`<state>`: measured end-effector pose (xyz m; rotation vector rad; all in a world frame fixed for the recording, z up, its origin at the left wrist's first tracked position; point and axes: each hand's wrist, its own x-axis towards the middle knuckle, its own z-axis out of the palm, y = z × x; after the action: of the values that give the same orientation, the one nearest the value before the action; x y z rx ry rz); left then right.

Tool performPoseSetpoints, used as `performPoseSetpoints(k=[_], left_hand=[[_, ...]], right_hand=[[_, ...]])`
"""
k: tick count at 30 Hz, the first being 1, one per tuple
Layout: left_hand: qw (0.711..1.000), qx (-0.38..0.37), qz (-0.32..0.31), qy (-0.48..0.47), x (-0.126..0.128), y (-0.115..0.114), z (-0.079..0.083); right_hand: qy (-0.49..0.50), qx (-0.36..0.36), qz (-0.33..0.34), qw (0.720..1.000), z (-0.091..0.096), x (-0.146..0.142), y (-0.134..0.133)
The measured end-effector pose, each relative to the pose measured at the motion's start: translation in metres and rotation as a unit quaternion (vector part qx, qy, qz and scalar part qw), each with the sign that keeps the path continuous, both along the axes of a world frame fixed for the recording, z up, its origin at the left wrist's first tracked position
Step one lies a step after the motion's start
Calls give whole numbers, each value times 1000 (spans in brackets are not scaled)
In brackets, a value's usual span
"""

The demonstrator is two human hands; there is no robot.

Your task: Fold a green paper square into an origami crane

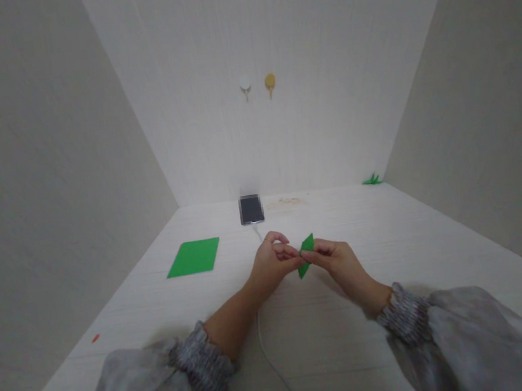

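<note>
- Paper (307,242), green and folded, right between the hands, over the table: light, probably crisp, quick to crease; edges look the safest hold.
- And here's the left hand (273,260) pinching its left side, the right hand (340,261) pinching its right.
- Pale walls (274,149) all round!
- White table (446,254), flat.
- Green sheet (193,257), lying left.
- Phone (251,209), near the back wall.
- Red scrap (96,338), far left.

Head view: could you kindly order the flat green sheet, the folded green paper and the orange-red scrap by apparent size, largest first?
1. Flat green sheet
2. Folded green paper, partly hidden
3. Orange-red scrap
</note>
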<state>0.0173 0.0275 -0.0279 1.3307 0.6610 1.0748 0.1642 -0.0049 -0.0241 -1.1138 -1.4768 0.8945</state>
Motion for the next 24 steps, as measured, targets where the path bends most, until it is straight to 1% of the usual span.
performPoseSetpoints(k=[2,4,9,12,15,17,19,24], left_hand=[[1000,-4,15,-15,-1,2,0],[1000,-8,24,-17,-1,2,0],[998,-22,51,14,0,2,1],[998,-36,40,15,0,0,1],[999,-36,18,-18,0,-3,3],[999,-29,5,-31,-1,-5,5],[999,-17,-4,-34,-1,-5,7],[1000,16,-2,-25,-3,-6,11]], right_hand=[[51,-18,21,998,-1,0,1],[73,-25,28,997,-2,0,3],[30,29,-16,999,-3,2,4],[34,28,-20,999,0,2,3],[74,5,-3,997,3,1,0],[100,5,-3,995,4,0,-1],[101,25,-9,994,4,0,-2],[32,103,-18,994,5,3,-2]])
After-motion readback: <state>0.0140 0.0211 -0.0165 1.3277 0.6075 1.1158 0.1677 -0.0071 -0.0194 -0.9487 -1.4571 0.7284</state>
